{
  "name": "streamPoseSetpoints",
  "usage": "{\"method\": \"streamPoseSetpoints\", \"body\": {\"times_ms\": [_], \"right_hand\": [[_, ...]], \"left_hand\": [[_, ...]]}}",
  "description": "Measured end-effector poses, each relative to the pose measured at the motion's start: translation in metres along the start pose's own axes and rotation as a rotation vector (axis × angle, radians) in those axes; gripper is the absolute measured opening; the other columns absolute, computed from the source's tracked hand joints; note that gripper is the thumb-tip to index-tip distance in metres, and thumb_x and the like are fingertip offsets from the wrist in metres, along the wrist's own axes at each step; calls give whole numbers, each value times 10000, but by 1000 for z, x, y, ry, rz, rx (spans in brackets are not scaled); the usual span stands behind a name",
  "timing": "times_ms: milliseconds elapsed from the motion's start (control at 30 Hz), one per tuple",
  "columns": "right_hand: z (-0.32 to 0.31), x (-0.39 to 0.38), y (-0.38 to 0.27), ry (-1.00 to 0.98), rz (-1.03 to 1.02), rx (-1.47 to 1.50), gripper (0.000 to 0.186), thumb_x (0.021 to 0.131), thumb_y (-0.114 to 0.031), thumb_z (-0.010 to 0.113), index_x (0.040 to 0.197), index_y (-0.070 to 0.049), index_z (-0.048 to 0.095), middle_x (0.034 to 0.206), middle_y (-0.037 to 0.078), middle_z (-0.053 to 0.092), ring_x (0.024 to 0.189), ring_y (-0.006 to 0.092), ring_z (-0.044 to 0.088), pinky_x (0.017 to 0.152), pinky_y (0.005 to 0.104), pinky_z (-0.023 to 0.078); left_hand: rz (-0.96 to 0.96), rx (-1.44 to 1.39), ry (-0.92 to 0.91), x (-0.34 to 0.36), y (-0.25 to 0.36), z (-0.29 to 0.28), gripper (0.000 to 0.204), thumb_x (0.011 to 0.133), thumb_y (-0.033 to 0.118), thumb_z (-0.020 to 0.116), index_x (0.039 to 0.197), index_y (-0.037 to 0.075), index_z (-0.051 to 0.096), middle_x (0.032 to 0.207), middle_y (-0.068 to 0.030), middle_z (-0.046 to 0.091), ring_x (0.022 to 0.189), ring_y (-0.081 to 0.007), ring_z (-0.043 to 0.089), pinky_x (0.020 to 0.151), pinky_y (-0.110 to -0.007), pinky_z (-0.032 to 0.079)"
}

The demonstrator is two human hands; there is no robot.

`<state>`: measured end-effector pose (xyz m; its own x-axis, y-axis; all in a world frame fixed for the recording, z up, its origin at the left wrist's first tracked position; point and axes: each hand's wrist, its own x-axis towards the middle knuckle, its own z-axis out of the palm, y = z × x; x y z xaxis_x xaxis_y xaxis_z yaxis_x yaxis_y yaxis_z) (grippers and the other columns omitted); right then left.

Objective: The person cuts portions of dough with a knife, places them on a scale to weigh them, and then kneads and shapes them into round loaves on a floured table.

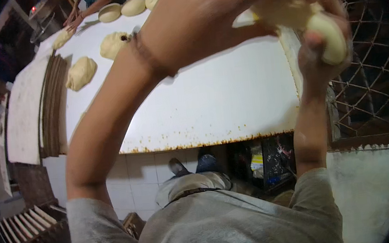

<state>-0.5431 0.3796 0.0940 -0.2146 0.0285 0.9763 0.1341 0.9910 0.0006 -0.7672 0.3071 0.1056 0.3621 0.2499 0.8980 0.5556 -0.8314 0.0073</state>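
Note:
Both my hands are raised high at the right, with one piece of pale dough [329, 38] between them. My right hand [310, 63] is closed round it, and a smooth, rounded lump bulges out past the thumb. From the left, my left hand [226, 13] reaches across and closes on the dough's upper part, its fingers bent over it and partly blurred. Under my left forearm, a dough lump [113, 46] rests on the white table [220, 95], partly beside the dark bracelet at my wrist. A wrinkled dough lump [81, 73] sits farther left.
Thin boards [29, 109] stand stacked along the table's left side. Across the table, another person's hand [74, 24] is at a dough piece [62, 38], near several smooth dough rounds [133, 7]. A metal lattice [367, 72] borders the right. A slatted rack [26, 226] stands lower left.

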Motion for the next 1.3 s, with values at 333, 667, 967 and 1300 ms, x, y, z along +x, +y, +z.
{"method": "streamPoseSetpoints", "body": {"times_ms": [333,667,967,1300], "right_hand": [[17,-339,-181,-893,1022,89,288,996,-151,604,1260,-42,632,1247,204,640,1260,350,570,1067,426,432],[57,-415,26,-715,1139,-303,429,897,-377,745,1107,-26,617,1230,127,569,1165,318,535,1003,438,440],[70,-445,101,52,1706,485,575,1042,-541,449,1282,-36,582,1261,110,615,1160,216,579,1024,369,460],[89,-413,230,-700,1377,73,475,1059,-447,428,1147,-69,702,1251,68,679,1060,223,630,956,354,470]], "left_hand": [[-740,-285,-827,-384,119,131,279,850,150,679,1116,77,644,1068,-130,660,1126,-332,598,932,-476,488],[-1039,-48,-715,-338,-19,236,294,966,364,584,1198,216,685,1337,-75,533,1266,-332,438,1059,-484,334],[-1404,-266,-248,-327,-54,275,537,1004,383,575,1432,64,515,1294,-204,646,1224,-330,611,1068,-403,454],[-1891,-630,26,-355,-139,266,576,1076,448,450,1371,-38,545,1317,-171,617,1249,-213,558,1051,-353,460]]}}
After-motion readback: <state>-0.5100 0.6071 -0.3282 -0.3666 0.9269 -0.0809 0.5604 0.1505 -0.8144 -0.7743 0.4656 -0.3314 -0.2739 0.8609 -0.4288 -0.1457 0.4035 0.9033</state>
